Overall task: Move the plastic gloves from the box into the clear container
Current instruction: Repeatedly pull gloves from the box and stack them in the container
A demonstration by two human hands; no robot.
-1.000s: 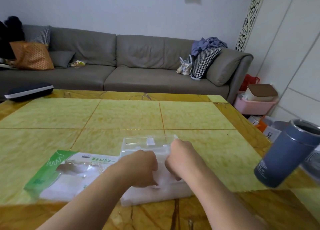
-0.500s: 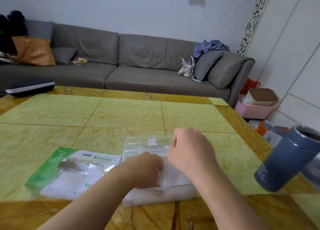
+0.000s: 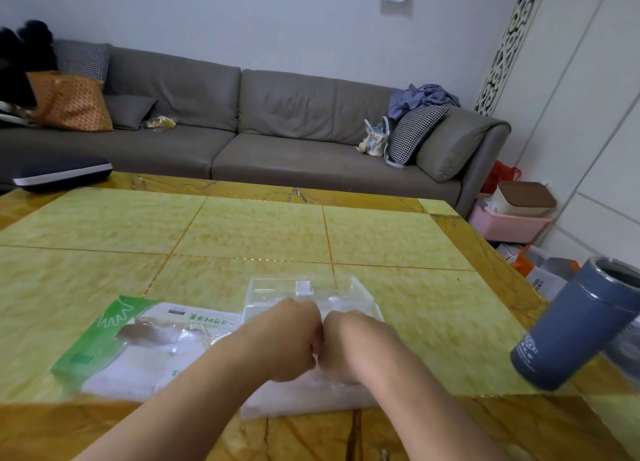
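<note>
The container [image 3: 311,289] sits near the counter's [image 3: 242,232] front edge, with the box [image 3: 138,342] touching its left side. The flask [image 3: 575,325] stands at the right edge, and the sofa [image 3: 277,131] lies beyond the far edge.

Home living room: grey sofa [image 3: 277,128]

A blue cup [image 3: 577,325] stands on the yellow table [image 3: 242,238], at its right edge. A gray sofa [image 3: 277,131] sits behind the table.
</note>
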